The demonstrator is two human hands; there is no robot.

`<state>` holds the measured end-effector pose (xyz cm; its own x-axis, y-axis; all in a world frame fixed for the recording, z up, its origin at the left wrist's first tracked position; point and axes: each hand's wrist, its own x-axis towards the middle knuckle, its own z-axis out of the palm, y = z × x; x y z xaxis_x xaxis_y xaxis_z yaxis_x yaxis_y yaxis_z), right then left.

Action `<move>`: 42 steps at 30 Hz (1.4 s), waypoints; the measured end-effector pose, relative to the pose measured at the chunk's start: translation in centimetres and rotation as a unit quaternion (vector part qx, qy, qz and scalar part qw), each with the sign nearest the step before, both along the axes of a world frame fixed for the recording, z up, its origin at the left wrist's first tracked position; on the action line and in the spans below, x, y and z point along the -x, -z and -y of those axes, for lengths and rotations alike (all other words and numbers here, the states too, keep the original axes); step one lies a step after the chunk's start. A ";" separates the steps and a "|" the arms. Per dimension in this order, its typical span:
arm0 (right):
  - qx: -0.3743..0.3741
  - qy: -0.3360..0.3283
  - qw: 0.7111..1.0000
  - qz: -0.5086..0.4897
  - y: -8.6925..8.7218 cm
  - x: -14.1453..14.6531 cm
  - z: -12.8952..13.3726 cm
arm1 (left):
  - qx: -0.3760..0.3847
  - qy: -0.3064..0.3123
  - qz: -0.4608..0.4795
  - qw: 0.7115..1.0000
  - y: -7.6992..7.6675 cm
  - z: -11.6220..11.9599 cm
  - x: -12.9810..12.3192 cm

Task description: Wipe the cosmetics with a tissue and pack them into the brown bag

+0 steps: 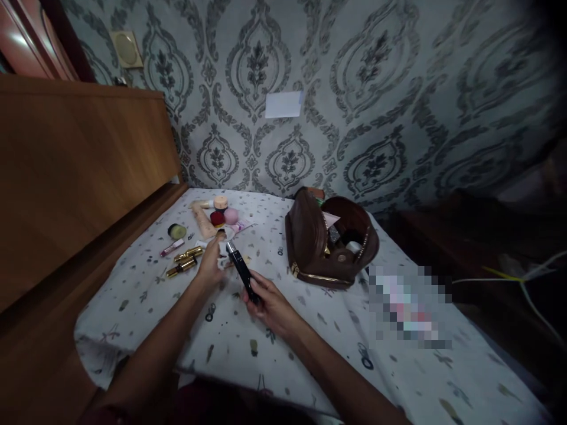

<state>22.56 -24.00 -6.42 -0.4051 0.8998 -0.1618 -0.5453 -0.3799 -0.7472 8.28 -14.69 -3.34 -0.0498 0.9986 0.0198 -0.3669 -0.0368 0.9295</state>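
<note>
My right hand [270, 301] is wrapped around the lower part of a slim black cosmetic bottle [241, 268] with a silver top end. The bottle tilts up and to the left, towards my left hand [211, 262]. That hand is beside the silver end, thumb and fingers apart, with no held thing visible; part of its fingers is hard to make out. Two gold tubes [182, 265] lie just left of it. Beyond it are a beige squeeze tube [202, 221], a red round item [217, 219], a pink sponge [231, 216] and a peach-topped jar [220, 203].
An open brown bag [310, 242] with items inside stands on the patterned white cloth [292, 348], right of my hands. A green-lidded jar [177, 231] and small pink tube [172, 248] lie at left. A wooden cabinet [84, 159] borders the left side; patterned wall behind.
</note>
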 end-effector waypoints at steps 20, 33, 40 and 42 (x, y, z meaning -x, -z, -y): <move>-0.135 0.134 0.961 0.199 1.2 0.3 -1.3 | 0.006 0.106 0.035 0.994 0.5 2.5 -2.1; -0.250 0.173 0.879 0.368 1.0 -1.1 -1.0 | -0.154 0.157 -0.289 0.932 1.7 3.5 -2.5; -0.268 0.272 0.837 0.391 -0.1 -2.2 -1.3 | -0.209 0.127 -0.428 0.870 0.9 3.0 -1.2; -0.247 0.315 0.849 0.346 -0.6 -2.6 -1.5 | -0.238 0.143 -0.493 0.825 0.8 3.1 -1.0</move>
